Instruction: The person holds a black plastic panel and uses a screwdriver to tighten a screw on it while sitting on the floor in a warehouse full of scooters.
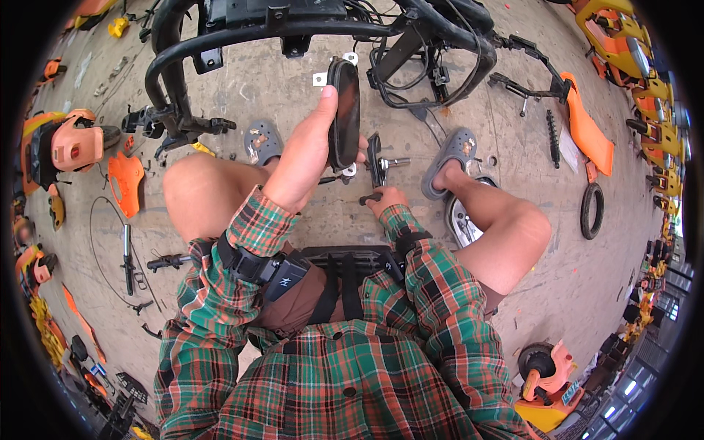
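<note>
My left hand (pixel 306 150) grips a long oval black panel (pixel 345 117), held upright with its glossy dark face toward the right. Pale metal tabs with holes stick out from its ends and side. Lower and to the right, my right hand (pixel 389 201) is closed round a small dark handle (pixel 370 198); what the handle belongs to is partly hidden by the fingers. Just beyond that hand lies a black tool (pixel 376 158) with a shiny metal shaft pointing right; I cannot tell whether it joins the handle.
A black tubular vehicle frame (pixel 279 29) stands in front of me, with cables hanging at its right. Orange body panels (pixel 587 125), a shock absorber (pixel 553 139) and a tyre (pixel 592 211) lie on the right. A silver-and-black part (pixel 462 220) sits by my right leg. Yellow-orange vehicles (pixel 656 139) line the right side.
</note>
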Demonstrator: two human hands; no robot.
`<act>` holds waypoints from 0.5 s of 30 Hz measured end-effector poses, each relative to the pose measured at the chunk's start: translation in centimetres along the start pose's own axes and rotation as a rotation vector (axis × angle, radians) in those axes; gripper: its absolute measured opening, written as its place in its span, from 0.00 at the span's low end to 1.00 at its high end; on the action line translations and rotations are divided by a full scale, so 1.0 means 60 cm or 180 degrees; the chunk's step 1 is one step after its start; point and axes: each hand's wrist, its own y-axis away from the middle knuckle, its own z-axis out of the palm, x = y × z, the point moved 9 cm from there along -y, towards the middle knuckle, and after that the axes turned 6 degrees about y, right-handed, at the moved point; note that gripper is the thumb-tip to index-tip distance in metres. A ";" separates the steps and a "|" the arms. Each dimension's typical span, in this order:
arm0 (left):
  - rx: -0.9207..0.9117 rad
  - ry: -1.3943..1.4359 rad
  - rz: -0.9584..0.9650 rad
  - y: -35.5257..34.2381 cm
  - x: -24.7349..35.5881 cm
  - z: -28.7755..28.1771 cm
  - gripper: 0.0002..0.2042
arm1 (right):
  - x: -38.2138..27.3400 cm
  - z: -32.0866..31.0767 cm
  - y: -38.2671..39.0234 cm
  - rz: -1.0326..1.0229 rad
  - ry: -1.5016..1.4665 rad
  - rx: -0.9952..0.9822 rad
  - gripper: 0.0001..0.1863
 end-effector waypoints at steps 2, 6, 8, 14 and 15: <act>0.0005 -0.0116 -0.0011 0.002 0.000 0.001 0.28 | 0.000 0.001 0.000 -0.0019 -0.0037 0.0011 0.22; -0.0066 -0.0085 0.0037 -0.004 -0.001 -0.001 0.28 | -0.004 0.008 -0.001 -0.0059 -0.0071 -0.0022 0.22; -0.0024 -0.0123 0.0052 -0.002 0.001 -0.001 0.28 | -0.004 0.008 -0.001 -0.0072 -0.0070 -0.0023 0.23; 0.0041 -0.0164 -0.0031 -0.003 -0.002 -0.003 0.28 | -0.007 0.006 0.001 -0.0123 -0.0070 -0.0028 0.23; 0.0042 -0.0164 -0.0028 -0.002 -0.002 -0.003 0.28 | -0.008 0.006 0.001 -0.0131 -0.0051 -0.0032 0.23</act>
